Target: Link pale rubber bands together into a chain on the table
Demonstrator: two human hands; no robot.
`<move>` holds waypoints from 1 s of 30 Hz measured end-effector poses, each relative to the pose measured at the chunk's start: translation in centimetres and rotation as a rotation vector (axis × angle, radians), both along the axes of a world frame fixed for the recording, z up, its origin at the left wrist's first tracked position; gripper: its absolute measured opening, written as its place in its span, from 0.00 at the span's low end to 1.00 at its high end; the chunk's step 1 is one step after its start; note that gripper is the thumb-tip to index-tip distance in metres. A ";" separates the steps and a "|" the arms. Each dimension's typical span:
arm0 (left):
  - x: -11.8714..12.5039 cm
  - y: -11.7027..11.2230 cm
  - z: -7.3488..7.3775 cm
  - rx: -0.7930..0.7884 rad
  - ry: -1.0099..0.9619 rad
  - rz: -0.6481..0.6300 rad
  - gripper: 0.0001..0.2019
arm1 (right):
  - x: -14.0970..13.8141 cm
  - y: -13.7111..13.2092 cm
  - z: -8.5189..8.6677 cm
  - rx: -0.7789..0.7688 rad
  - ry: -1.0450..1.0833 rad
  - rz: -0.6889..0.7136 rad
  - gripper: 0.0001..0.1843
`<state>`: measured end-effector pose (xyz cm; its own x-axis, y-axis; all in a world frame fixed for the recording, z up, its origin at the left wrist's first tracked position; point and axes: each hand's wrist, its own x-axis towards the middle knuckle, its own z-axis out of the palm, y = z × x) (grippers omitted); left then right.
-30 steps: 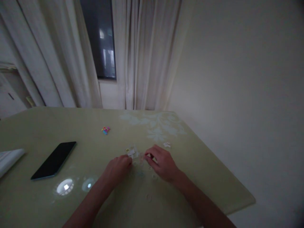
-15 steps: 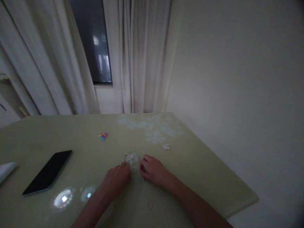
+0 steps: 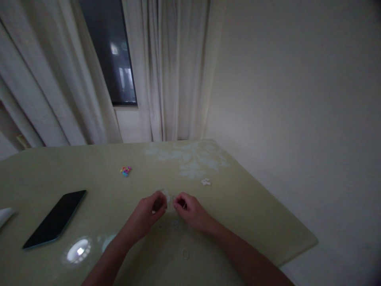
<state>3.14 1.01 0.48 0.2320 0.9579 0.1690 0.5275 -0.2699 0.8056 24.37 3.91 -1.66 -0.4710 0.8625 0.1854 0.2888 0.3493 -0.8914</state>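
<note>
My left hand (image 3: 152,207) is raised just over the table, thumb and fingers curled into a pinch. Facing it, my right hand (image 3: 192,211) pinches too, its fingertips a short gap away from the left ones. What either pinch holds is too small and dim to make out. A clear plastic piece (image 3: 166,194) shows behind and between the fingertips, partly hidden by the left hand. Below the hands lie small clear pieces (image 3: 175,224) on the tabletop. Nearer to me is a small pale ring (image 3: 185,254).
On the pale green table (image 3: 238,214), a dark-screened tablet (image 3: 55,220) lies at left, beside a white object (image 3: 5,214) cut by the frame edge. Small colourful pieces (image 3: 126,171) lie farther back; small white pieces (image 3: 205,182) are right of centre. A wall (image 3: 282,119) borders the right side.
Both hands have lifted off the clear plastic pieces and turned into pinches facing each other. The left hand has turned its fingers toward the right one. The view has shifted slightly.
</note>
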 end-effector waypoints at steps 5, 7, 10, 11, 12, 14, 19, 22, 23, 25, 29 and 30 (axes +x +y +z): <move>0.4 -0.2 0.5 -0.023 -0.136 0.008 0.10 | -0.1 0.5 -0.4 -0.086 0.095 -0.012 0.13; 0.5 -0.1 0.2 -0.016 -0.159 0.040 0.10 | -0.2 0.5 -0.3 -0.116 0.133 0.013 0.16; 0.5 0.1 -0.3 -0.004 -0.180 0.085 0.10 | -0.3 0.3 -0.2 -0.152 0.187 0.045 0.18; 0.5 0.1 -0.4 0.002 -0.175 0.094 0.11 | -0.3 0.2 -0.1 -0.161 0.201 0.051 0.19; 0.5 0.1 -0.5 0.009 -0.170 0.100 0.11 | -0.4 0.1 -0.1 -0.169 0.213 0.058 0.20; 0.6 0.1 -0.5 0.026 -0.171 0.108 0.11 | -0.6 -0.1 -0.1 -0.178 0.240 0.075 0.20; 1.0 -0.1 -0.1 0.036 -0.195 0.135 0.12 | -0.5 0.6 -0.2 -0.156 0.255 0.048 0.17; 0.9 0.0 0.0 0.017 -0.259 0.145 0.13 | 0.1 2.1 -0.6 0.005 0.119 -0.122 0.10; 0.8 0.1 0.0 0.011 -0.286 0.152 0.13 | 0.3 2.6 -0.7 0.078 0.035 -0.159 0.07; 0.5 0.3 -0.1 -0.002 -0.330 0.173 0.13 | 0.7 3.5 -1.0 0.203 -0.151 -0.154 0.04; -0.1 0.7 -0.3 -0.002 -0.348 0.215 0.14 | 0.6 3.8 -1.3 0.333 -0.390 -0.046 0.08; -0.2 0.7 -0.3 0.007 -0.352 0.224 0.14 | 0.5 3.7 -1.4 0.347 -0.420 -0.037 0.08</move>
<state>2.89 1.72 0.17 -0.0553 0.9767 0.2075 0.2668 -0.1858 0.9457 24.85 7.60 -3.04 -0.5366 0.8013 0.2646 0.6129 0.5856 -0.5305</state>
